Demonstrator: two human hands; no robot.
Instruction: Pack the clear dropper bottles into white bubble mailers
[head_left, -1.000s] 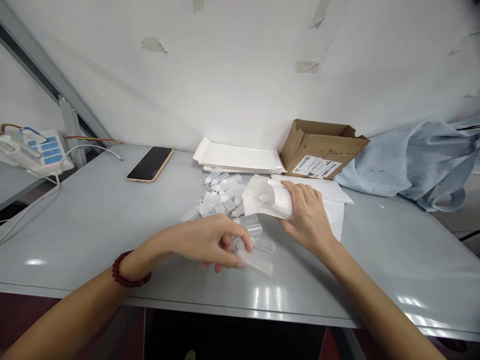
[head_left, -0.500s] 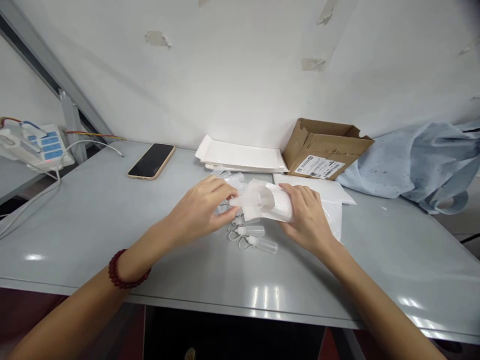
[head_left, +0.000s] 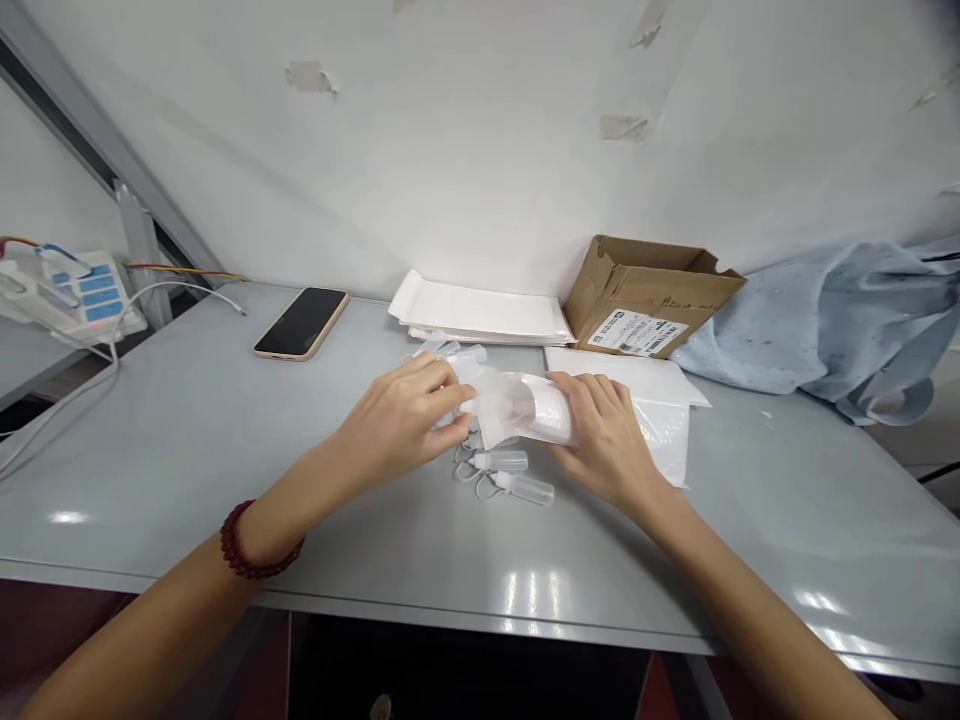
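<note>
Between the thumb and fingers of my left hand [head_left: 405, 410], a small plastic dropper bottle [head_left: 470, 406] is pinched at its white cap end. Its body points right, at the opening of a white bubble mailer [head_left: 553, 408]; the translucent flap partly hides how far in it reaches. My right hand [head_left: 606, 430] is wrapped round the mailer, which bows between fingers and thumb. Under both hands lie several similar clear bottles [head_left: 529, 488] with looped cap straps, some covered by the mailer and fingers.
A stack of white mailers [head_left: 487, 308] lies by the wall beside an open cardboard box [head_left: 652, 300]. More white mailers [head_left: 664, 440] are right of my right hand. A phone [head_left: 301, 323] lies at left, near a power strip [head_left: 97, 290] with cables. Blue cloth [head_left: 817, 330] is bunched at right.
My right hand has shifted the mailer slightly left and tilted its opening over the bottle. My left hand keeps its pinch in nearly the same place.
</note>
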